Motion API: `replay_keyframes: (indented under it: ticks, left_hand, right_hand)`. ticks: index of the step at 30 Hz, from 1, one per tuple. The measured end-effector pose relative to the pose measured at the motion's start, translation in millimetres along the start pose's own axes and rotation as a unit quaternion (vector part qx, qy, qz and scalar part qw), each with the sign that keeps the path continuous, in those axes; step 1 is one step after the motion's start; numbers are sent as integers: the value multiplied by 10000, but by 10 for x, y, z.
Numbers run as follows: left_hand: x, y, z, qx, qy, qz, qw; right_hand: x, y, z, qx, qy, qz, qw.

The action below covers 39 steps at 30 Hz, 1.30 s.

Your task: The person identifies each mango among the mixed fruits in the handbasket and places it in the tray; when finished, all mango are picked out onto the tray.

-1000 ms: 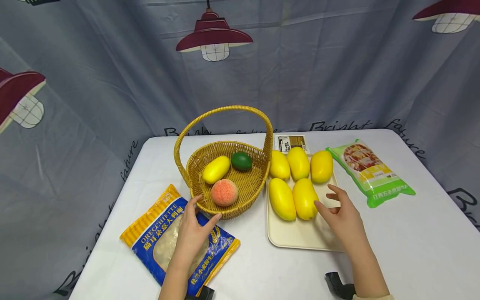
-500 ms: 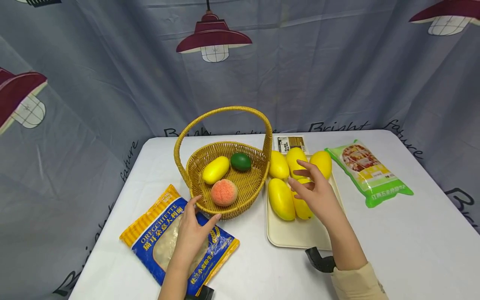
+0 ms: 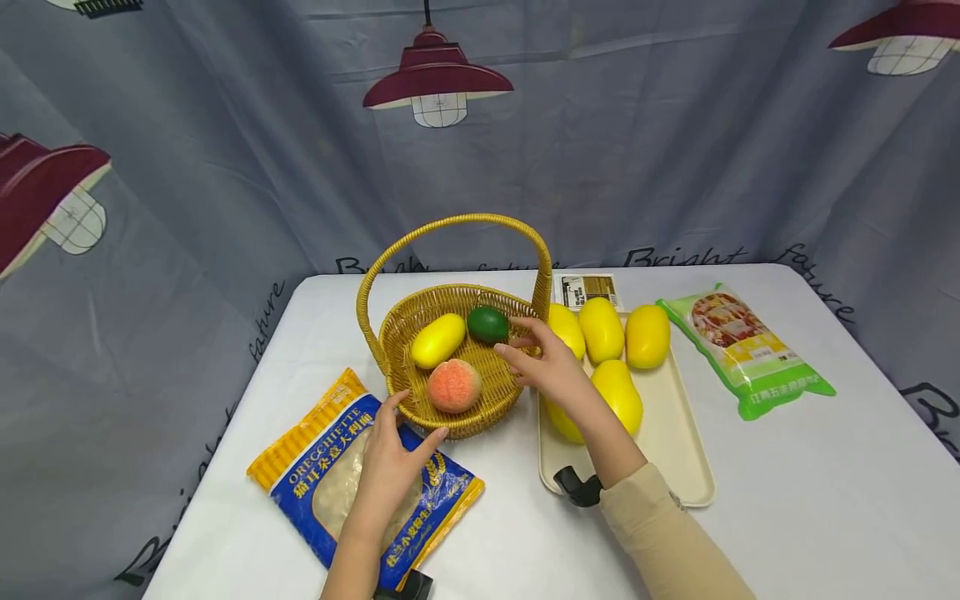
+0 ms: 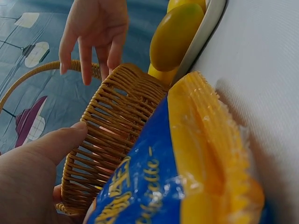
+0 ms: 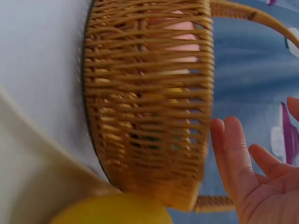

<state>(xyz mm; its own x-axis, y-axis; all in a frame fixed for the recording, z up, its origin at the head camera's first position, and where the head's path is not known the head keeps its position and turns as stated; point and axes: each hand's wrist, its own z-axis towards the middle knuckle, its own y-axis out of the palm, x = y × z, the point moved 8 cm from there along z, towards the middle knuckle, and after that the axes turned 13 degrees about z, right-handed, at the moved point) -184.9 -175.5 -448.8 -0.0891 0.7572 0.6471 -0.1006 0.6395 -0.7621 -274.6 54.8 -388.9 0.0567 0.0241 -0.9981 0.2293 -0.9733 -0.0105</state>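
A golden wicker basket (image 3: 491, 408) with a tall arched handle holds a yellow mango (image 3: 438, 341), a fuzzy peach (image 3: 454, 386) and a dark green oval fruit (image 3: 487, 324). My left hand (image 3: 390, 458) holds the basket's near-left rim, thumb and fingers spread along it; in the left wrist view its thumb (image 4: 60, 142) rests at the wicker edge. Over the basket's right side hovers my right hand (image 3: 551, 362), fingers loosely extended and nothing in them, fingertips close to the green fruit. In the right wrist view those fingers (image 5: 238, 154) reach past the rim.
Right of the basket, a cream tray (image 3: 675, 450) bears several yellow mangoes (image 3: 648, 336). A blue and yellow orecchiette bag (image 3: 315, 508) lies under my left arm. A green food bag (image 3: 750, 350) lies at the far right, and a small printed packet (image 3: 588, 290) behind the tray.
My right hand has swept left from the tray's right side, across the mangoes, to above the basket. The left hand has stayed at the rim. The head view has shifted slightly.
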Motion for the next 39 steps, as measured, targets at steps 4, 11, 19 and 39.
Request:
replay_keyframes:
  ticks: [4, 11, 19, 39]
  left_hand:
    - [0, 10, 0, 17, -3, 20, 10000]
    - [12, 10, 12, -2, 32, 49, 10000]
    - [-4, -18, 12, 14, 30, 91, 10000]
    - [13, -1, -3, 73, 69, -19, 9999]
  right_hand:
    - [57, 119, 133, -14, 4, -78, 10000]
    - [118, 288, 359, -10, 55, -418, 9991]
    - [242, 485, 592, -116, 284, -681, 9972]
    - [408, 797, 946, -3, 490, -1802, 9824]
